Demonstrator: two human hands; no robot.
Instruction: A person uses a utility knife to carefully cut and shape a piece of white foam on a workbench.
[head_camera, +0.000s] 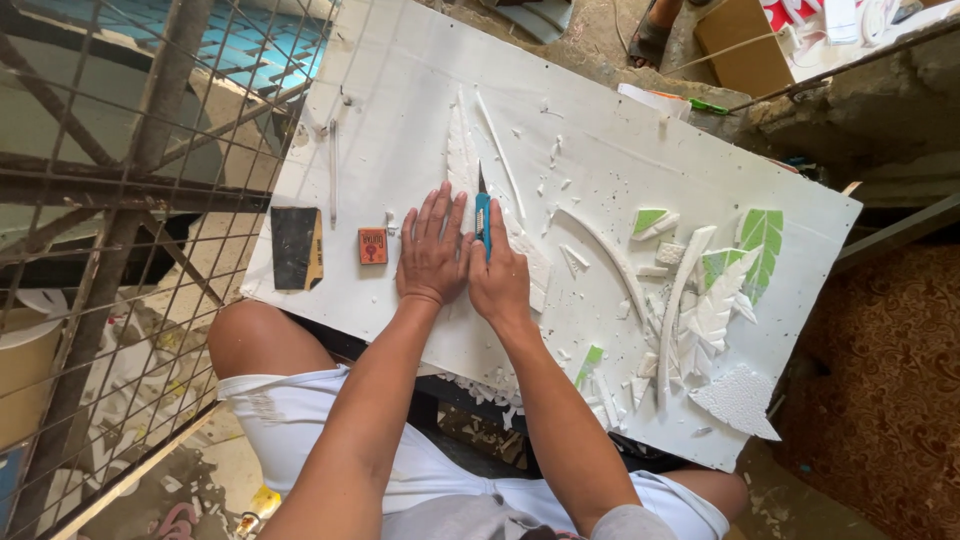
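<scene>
Right hand (500, 275): fingers clamped on a blue craft knife (483, 222).
Left hand (432, 250): fingers spread flat, pressing the white foam leaf (462, 160).
Knife blade: just beyond the right fingertips, on the leaf.
Small orange box (373, 245): just left of the left fingers.

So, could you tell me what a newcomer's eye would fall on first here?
Probably the two hands at the middle of the white foam board: the right hand grips a blue utility knife, while the left hand presses flat beside it. Next, the pile of carved white leaf shapes with green-printed scraps on the board's right side.
</scene>
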